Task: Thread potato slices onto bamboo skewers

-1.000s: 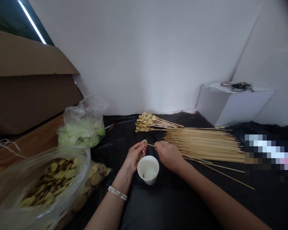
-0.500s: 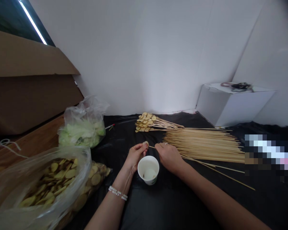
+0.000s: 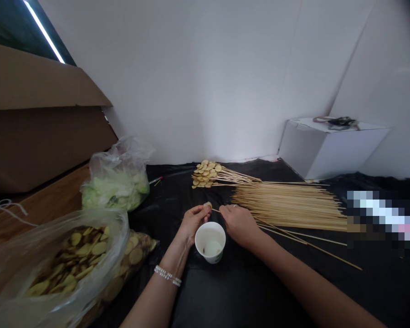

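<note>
My left hand [image 3: 194,221] is closed on a pale potato slice [image 3: 207,206], pinched between thumb and fingers. A thin wooden skewer [image 3: 216,210] runs from the slice to my right hand [image 3: 238,223], whose fingers are wrapped round it. Whether the tip is inside the slice I cannot tell. Just below and between the hands stands a white paper cup [image 3: 210,243] with some clear liquid in it. Behind the hands lie skewers with slices [image 3: 205,174] on their ends, and a wide pile of bare skewers [image 3: 294,205] spreads to the right.
An open plastic bag of slices [image 3: 78,255] stands at the left, with a clear bag of pale green pieces [image 3: 118,187] behind it. A pen [image 3: 156,180] lies on the black sheet [image 3: 259,291]. A white box [image 3: 328,146] stands at the back right, a cardboard box [image 3: 44,132] at the left.
The view has shifted very slightly. Both hands keep the same grip, with the slice and skewer in nearly the same place.
</note>
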{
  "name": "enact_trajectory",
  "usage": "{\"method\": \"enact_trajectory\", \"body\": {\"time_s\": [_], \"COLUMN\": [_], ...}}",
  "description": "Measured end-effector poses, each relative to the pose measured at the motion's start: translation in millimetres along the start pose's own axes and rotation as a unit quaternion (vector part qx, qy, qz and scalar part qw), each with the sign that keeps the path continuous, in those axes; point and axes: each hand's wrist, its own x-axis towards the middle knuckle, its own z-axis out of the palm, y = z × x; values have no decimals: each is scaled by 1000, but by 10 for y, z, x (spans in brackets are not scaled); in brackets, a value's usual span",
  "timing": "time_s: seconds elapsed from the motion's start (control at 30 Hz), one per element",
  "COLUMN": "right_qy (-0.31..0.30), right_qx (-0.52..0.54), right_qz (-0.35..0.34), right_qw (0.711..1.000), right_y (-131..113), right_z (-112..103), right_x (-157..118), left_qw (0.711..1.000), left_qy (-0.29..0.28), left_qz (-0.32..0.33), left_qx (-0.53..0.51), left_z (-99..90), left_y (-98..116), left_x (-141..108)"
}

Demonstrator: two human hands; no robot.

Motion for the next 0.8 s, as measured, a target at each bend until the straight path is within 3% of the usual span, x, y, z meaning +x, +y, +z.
{"method": "enact_trajectory", "body": {"time_s": [0.23,0.57,0.8], "right_qy": [-34,4,-23], "right_qx": [26,43,55], "right_qz": [23,9,11], "right_qw": [999,999,998], "right_y": [5,33,54], "right_z": [-8,55,57], "right_x": [5,16,21], "left_qw": [1000,1000,999], "left_qy": [-3,-14,-27], "left_qz": [-10,-12,-21], "left_qx": [-5,3,-5], "left_z": [16,8,-1], "left_y": [20,20,20], "left_x": [-18,-21,-21]}}
